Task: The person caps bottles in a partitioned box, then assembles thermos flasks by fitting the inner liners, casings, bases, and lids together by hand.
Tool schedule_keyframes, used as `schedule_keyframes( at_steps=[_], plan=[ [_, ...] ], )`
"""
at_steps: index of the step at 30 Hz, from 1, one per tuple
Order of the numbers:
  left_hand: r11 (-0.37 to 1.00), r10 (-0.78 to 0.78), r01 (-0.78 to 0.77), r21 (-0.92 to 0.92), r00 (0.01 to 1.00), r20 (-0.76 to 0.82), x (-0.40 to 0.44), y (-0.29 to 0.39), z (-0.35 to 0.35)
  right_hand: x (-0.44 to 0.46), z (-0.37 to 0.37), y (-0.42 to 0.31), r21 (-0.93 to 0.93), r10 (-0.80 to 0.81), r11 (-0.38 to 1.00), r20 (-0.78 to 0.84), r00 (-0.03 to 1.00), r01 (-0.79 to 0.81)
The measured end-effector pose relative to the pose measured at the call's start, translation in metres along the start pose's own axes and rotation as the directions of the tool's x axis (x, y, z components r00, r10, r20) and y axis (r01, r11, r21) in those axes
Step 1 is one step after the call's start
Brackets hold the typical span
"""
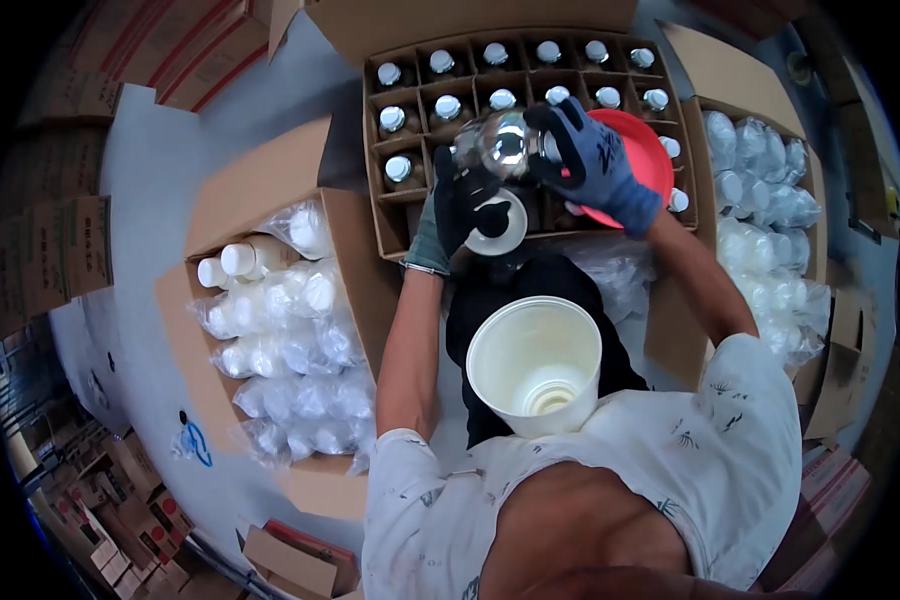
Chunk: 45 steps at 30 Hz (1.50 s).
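A clear, shiny glass bottle lies sideways between my gloved hands, over a divided carton. My left hand, in a grey and black glove, is closed round its left end. My right hand, in a blue-grey and black glove, grips its neck end with the pale cap. Behind the right hand is a round red-pink dish or lid, partly covered by the glove. Beside the left fingers sits a white round cup-like piece with a dark centre. A white plastic tub stands at my lap, its inside visible.
The divided carton holds several bottles with whitish caps. An open carton on the left holds white bottles in plastic bags; another carton on the right holds bagged bottles. Stacked boxes line the far left.
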<state>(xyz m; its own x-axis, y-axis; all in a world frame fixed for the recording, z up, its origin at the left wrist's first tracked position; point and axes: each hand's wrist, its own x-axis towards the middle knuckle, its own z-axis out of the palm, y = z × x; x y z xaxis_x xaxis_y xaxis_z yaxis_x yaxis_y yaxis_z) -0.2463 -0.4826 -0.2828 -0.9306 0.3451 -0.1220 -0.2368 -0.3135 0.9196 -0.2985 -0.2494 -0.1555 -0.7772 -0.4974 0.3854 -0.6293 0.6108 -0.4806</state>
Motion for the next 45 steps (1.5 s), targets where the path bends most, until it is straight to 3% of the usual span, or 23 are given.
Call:
schedule_keyframes(
  at_steps=[1, 2, 6, 8, 10, 11, 12, 14, 16, 18, 19, 20, 21, 23, 24, 25, 26, 27, 30, 32, 35, 38, 45],
  plan=[
    [0.925, -0.057, 0.055, -0.375, 0.998, 0.006, 0.006, 0.021, 0.017, -0.007, -0.016, -0.020, 0.022, -0.015, 1.000, -0.028, 0.999, 0.015],
    [0.712, -0.113, 0.109, -0.694, 0.993, 0.040, 0.009, 0.042, 0.035, -0.013, -0.028, -0.040, 0.046, -0.028, 0.998, -0.056, 0.998, 0.030],
    [0.896, 0.033, -0.168, -0.411, 0.948, -0.316, -0.028, 0.079, 0.043, -0.045, -0.047, -0.089, 0.111, -0.152, 0.978, -0.216, 0.964, 0.179],
    [0.858, 0.063, -0.272, -0.436, 0.898, -0.435, -0.050, 0.104, 0.034, -0.072, -0.061, -0.100, 0.345, -0.192, 0.915, -0.078, 0.978, 0.207],
    [0.953, 0.298, -0.298, 0.049, 0.906, -0.301, -0.085, 0.143, 0.062, -0.105, -0.062, -0.096, 0.768, 0.014, 0.637, 0.082, 0.997, -0.072],
    [0.981, 0.162, -0.122, 0.148, 0.939, -0.305, -0.104, 0.152, 0.068, -0.118, -0.067, -0.101, 0.715, 0.159, 0.669, 0.133, 0.978, -0.206],
    [0.972, 0.200, -0.167, 0.166, 0.958, -0.208, -0.124, 0.170, 0.099, -0.141, -0.062, -0.094, 0.791, 0.223, 0.555, 0.157, 0.962, -0.258],
    [0.942, 0.206, -0.174, 0.288, 0.975, -0.085, -0.153, 0.159, 0.117, -0.185, -0.064, -0.092, 0.611, 0.207, 0.752, 0.138, 0.968, -0.248],
    [0.986, 0.089, -0.047, 0.162, 0.962, -0.258, -0.201, 0.133, 0.128, -0.238, -0.068, -0.111, 0.708, 0.261, 0.607, 0.251, 0.932, -0.361],
    [0.851, 0.211, -0.005, 0.526, 0.920, -0.332, -0.247, 0.104, 0.126, -0.291, -0.071, -0.127, 0.549, 0.142, 0.799, 0.223, 0.964, -0.245],
    [0.986, 0.106, -0.017, 0.169, 0.837, -0.537, -0.273, 0.063, 0.123, -0.306, -0.075, -0.141, 0.513, 0.211, 0.783, 0.312, 0.926, -0.351],
    [0.936, 0.159, 0.055, 0.349, 0.817, -0.554, -0.300, 0.034, 0.117, -0.319, -0.078, -0.155, 0.467, 0.276, 0.760, 0.396, 0.876, -0.451],
    [0.924, 0.173, 0.059, 0.378, 0.816, -0.552, -0.317, 0.007, 0.112, -0.335, -0.069, -0.169, 0.566, 0.396, 0.520, 0.505, 0.767, -0.640],
    [0.899, 0.201, 0.071, 0.433, 0.811, -0.550, -0.347, -0.040, 0.106, -0.310, -0.085, -0.182, 0.657, 0.326, 0.361, 0.576, 0.750, -0.662],
    [0.868, 0.179, 0.099, 0.487, 0.851, -0.493, -0.343, -0.018, 0.127, -0.296, -0.091, -0.182, 0.687, 0.281, 0.279, 0.610, 0.741, -0.671],
    [0.832, 0.157, 0.118, 0.542, 0.887, -0.433, -0.339, 0.005, 0.149, -0.283, -0.088, -0.174, 0.684, 0.186, 0.433, 0.569, 0.801, -0.587],
    [0.630, 0.273, 0.119, 0.767, 0.891, -0.362, -0.355, -0.042, 0.117, -0.261, -0.093, -0.169, 0.649, 0.009, 0.675, 0.468, 0.884, -0.351],
    [0.530, 0.257, 0.128, 0.838, 0.918, -0.302, -0.361, -0.053, 0.100, -0.244, -0.097, -0.167, 0.585, -0.102, 0.792, 0.408, 0.907, -0.174],
    [0.394, 0.330, 0.027, 0.919, 0.929, -0.169, -0.344, -0.029, 0.092, -0.213, -0.115, -0.168, 0.358, -0.409, 0.887, 0.313, 0.857, 0.292],
    [0.336, 0.358, -0.004, 0.942, 0.926, -0.124, -0.336, -0.023, 0.088, -0.216, -0.122, -0.165, 0.559, -0.258, 0.823, 0.206, 0.944, 0.103],
    [0.272, 0.392, -0.036, 0.962, 0.917, -0.077, -0.328, -0.019, 0.085, -0.241, -0.100, -0.138, 0.577, -0.174, 0.807, 0.430, 0.886, -0.122],
    [0.217, 0.410, -0.066, 0.974, 0.912, -0.029, -0.319, -0.017, 0.080, -0.222, -0.073, -0.157, 0.676, -0.164, 0.737, 0.155, 0.974, 0.016],
    [0.093, 0.452, -0.097, 0.991, 0.891, 0.045, -0.321, -0.015, 0.073, -0.152, -0.069, -0.199, 0.818, -0.179, 0.575, 0.099, 0.979, 0.023]
  ],
)
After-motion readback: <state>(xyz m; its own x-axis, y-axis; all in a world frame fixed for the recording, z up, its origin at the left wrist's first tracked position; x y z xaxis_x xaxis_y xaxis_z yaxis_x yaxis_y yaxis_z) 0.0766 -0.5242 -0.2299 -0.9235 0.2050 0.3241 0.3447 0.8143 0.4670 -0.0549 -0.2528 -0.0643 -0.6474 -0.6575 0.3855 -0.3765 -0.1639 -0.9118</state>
